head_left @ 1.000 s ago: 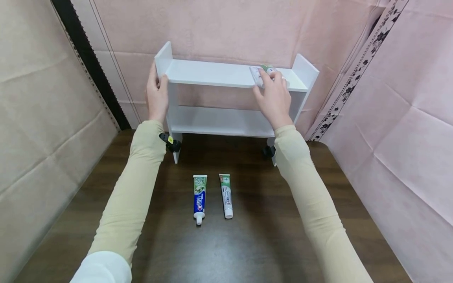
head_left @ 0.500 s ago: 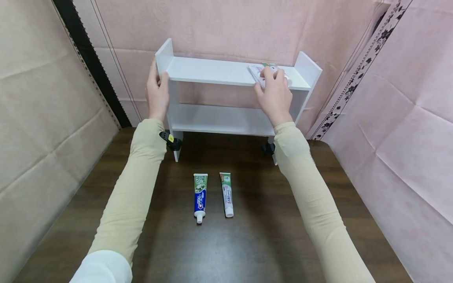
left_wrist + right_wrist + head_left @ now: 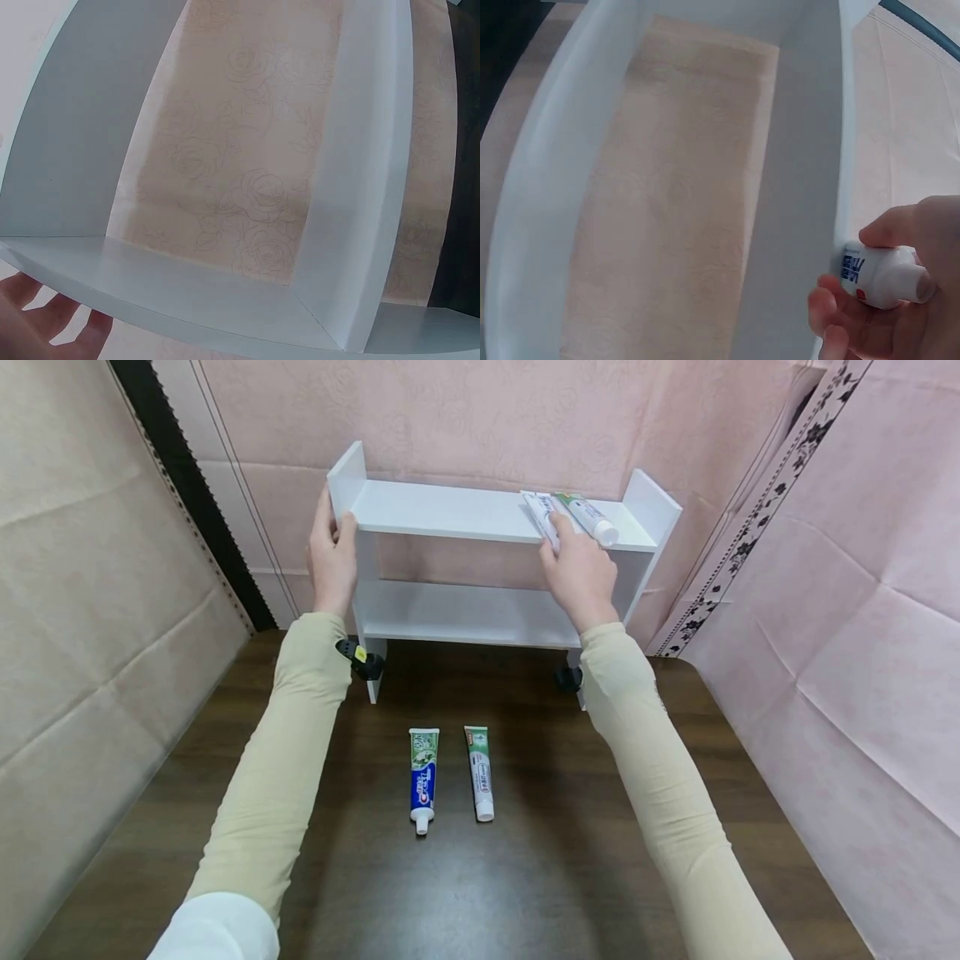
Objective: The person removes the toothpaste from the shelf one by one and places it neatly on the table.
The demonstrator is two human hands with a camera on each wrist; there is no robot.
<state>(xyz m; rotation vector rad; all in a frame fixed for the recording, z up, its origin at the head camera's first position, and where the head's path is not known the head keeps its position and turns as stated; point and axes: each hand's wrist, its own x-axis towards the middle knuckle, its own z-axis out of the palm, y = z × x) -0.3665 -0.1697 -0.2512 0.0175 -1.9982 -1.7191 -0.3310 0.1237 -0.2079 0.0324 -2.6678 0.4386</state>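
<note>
My left hand [image 3: 333, 562] grips the left side panel of a white two-tier shelf [image 3: 450, 513]; in the left wrist view its fingers [image 3: 56, 315] lie along the panel's outer side. On the right of the top board, my right hand [image 3: 581, 572] holds a white toothpaste tube [image 3: 542, 514], thumb and fingers around its cap end in the right wrist view. Just right of it lies a second toothpaste tube [image 3: 592, 518], white and green, its cap toward me. The held tube's cap is hidden under my hand in the head view.
A blue and green toothpaste tube [image 3: 423, 781] and a slimmer white and green one [image 3: 480, 772] lie side by side on the dark wooden table [image 3: 450, 893], caps toward me. Pink cloth [image 3: 487, 418] hangs behind the shelf and along both sides.
My right hand's fingers have drawn off the right tube, which now shows fully, and hold the left tube, whose far end has shifted slightly left. My left hand stays on the panel.
</note>
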